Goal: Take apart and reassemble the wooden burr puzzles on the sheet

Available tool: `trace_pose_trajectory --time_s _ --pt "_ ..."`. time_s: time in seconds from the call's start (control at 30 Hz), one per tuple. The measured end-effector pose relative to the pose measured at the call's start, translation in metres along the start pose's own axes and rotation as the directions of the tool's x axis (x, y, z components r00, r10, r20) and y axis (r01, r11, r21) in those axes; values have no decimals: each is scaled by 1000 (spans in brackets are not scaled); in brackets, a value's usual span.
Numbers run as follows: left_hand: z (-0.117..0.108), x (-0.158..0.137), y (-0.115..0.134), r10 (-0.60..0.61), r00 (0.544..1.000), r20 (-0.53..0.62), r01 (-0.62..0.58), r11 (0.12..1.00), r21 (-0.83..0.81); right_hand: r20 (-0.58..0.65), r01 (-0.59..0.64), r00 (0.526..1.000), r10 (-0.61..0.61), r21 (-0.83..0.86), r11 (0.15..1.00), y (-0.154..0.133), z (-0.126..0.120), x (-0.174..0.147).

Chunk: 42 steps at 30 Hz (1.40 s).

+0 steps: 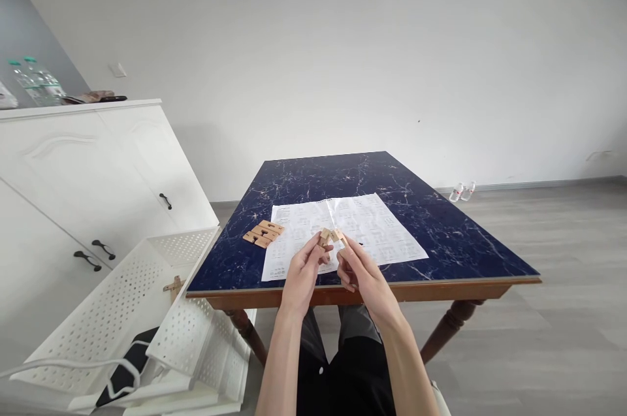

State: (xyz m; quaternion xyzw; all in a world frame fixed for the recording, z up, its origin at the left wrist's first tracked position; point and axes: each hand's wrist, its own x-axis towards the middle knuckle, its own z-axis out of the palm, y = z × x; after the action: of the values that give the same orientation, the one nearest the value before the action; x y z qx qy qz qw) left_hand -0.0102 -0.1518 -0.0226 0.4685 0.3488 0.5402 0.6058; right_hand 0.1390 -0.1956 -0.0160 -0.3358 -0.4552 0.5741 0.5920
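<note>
Over the near edge of a large printed sheet [392, 233], my two hands meet with small notched wooden pieces between them. My left hand [304, 269] is closed, its thumb and fingers pinching one light wooden piece [325, 234]. Another wooden piece [337, 234] is gripped by my right hand [365, 275], also closed. The two pieces touch or nearly touch at their upper ends; I cannot tell whether they interlock. Left of my hands, several flat wooden pieces with dark cut-outs [263, 233] lie side by side, partly over the sheet's left edge.
The sheet rests on a dark blue marble-patterned table [318, 177] with a wooden edge. At the left stands a white perforated cart [105, 298] with a wooden cross-shaped object [174, 287] in it. Behind it are white cabinets [142, 161]. Bottles [462, 192] stand on the floor at right.
</note>
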Motion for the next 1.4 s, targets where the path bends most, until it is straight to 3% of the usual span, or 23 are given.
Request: trace_pose_trajectory --time_s 0.13,0.53,1.1,1.4 --pt "0 -1 2 11 1000 5 -11 1000 28 -12 58 998 -59 -94 994 0 4 2" --pt "8 -11 16 43 996 82 -55 988 144 -82 88 992 -98 -122 989 4 6 7" --pt "8 -15 20 54 979 197 -77 991 113 -125 87 986 -112 -187 979 1 3 1" --pt "9 -15 19 69 969 236 -86 994 62 -105 35 994 -43 -75 997 -7 7 0"
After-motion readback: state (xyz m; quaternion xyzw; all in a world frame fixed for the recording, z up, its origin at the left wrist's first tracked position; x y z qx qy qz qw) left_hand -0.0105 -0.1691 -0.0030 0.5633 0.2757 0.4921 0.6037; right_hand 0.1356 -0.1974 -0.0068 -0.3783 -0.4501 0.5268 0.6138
